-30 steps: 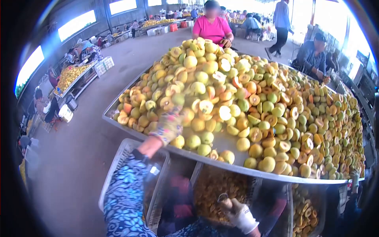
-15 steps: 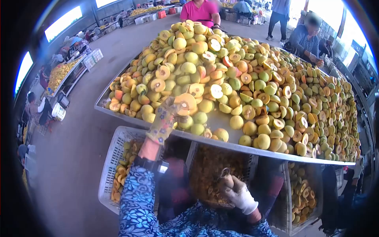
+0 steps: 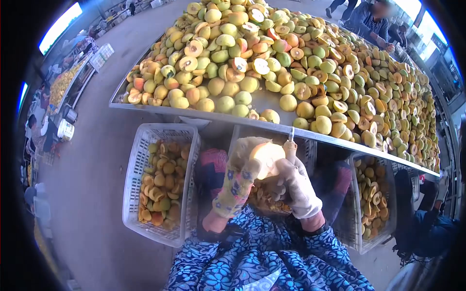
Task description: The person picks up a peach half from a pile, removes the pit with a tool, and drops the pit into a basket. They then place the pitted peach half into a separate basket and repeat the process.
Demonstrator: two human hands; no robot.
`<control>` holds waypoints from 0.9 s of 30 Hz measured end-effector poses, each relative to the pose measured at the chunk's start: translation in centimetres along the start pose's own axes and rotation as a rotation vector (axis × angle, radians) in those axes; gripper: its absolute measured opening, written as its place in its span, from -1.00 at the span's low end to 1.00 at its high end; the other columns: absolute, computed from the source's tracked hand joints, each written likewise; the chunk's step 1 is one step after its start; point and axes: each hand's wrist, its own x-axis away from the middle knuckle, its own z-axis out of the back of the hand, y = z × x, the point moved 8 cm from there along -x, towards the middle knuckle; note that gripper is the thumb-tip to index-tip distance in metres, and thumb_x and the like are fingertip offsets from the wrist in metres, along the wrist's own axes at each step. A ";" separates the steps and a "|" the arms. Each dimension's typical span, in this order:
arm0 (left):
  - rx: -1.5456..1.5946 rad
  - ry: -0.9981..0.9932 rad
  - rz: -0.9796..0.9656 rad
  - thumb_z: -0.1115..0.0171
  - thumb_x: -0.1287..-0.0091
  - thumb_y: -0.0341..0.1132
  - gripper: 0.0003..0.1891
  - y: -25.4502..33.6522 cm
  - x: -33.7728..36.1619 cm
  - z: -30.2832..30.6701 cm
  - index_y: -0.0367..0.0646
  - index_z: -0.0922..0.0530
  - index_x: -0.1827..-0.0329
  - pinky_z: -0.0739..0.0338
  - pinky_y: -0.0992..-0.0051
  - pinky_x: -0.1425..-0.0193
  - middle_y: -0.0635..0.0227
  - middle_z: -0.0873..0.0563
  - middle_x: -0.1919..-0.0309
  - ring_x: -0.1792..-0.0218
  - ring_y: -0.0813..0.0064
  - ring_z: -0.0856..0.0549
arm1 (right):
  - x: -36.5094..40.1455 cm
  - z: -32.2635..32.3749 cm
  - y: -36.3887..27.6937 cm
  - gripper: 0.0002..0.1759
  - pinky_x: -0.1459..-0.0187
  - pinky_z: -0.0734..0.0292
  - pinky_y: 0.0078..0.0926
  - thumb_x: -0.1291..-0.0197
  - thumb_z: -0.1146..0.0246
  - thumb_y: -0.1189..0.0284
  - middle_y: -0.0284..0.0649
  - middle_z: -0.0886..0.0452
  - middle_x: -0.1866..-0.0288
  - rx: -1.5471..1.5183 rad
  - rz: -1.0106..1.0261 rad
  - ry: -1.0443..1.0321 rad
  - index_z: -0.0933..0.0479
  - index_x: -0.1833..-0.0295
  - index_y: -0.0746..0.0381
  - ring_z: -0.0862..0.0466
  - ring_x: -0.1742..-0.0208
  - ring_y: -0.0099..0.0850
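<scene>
My left hand (image 3: pixel 238 179), in a flowered glove, is closed round a halved fruit (image 3: pixel 268 157) in front of my chest. My right hand (image 3: pixel 298 186), in a pale glove, grips a small tool (image 3: pixel 290 145) with a light handle and a metal end pointing up. Its fingers are beside the fruit. Just beyond both hands is the metal edge of a table (image 3: pixel 218 118) heaped with halved fruit (image 3: pixel 233 63). Below the hands, a crate holds brownish pieces (image 3: pixel 264 196), partly hidden by them.
A white crate (image 3: pixel 127 194) of fruit halves stands at the left, another (image 3: pixel 358 213) at the right. Across the table a person (image 3: pixel 371 24) works at the fruit. More people and a white bucket (image 3: pixel 65 130) are at the far left.
My left hand has drawn back from the heap with the fruit half. My right hand has risen with the tool, and the two are now together. The view has tilted down.
</scene>
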 end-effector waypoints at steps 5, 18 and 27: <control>0.248 0.245 0.041 0.18 -0.56 0.16 -0.42 -1.0 0.9 -0.1 -0.21 -0.46 -0.22 -0.52 0.43 -0.19 0.24 -0.63 -0.01 -0.03 0.45 -0.64 | 0.2 -0.8 -0.2 -0.61 0.50 -0.44 -0.60 -0.37 -0.24 0.28 -0.34 -0.53 0.48 0.215 0.012 -0.129 -0.44 -0.19 0.25 -0.50 0.57 -0.56; -0.050 0.247 -0.007 0.09 -0.57 0.00 -0.53 -0.8 1.3 0.7 -0.26 -0.55 -0.10 -0.52 0.47 -0.15 0.23 -0.65 -0.06 -0.02 0.49 -0.63 | 1.5 -0.9 0.6 -0.65 0.21 -0.57 -0.29 -0.32 -0.31 0.25 0.04 -0.66 0.32 0.849 0.218 -0.252 -0.48 0.01 0.31 -0.73 0.26 -0.07; -0.092 0.287 -0.070 -0.10 -0.49 -0.08 -0.62 0.0 1.9 0.0 -0.28 -0.64 0.06 -0.49 0.60 0.19 0.29 -0.74 0.18 0.28 0.64 -0.62 | 1.8 -1.1 1.3 -0.64 0.07 -0.54 -0.40 -0.39 -0.22 0.28 -0.10 -0.63 0.22 0.677 0.123 -0.490 -0.47 -0.10 0.33 -0.61 0.18 -0.44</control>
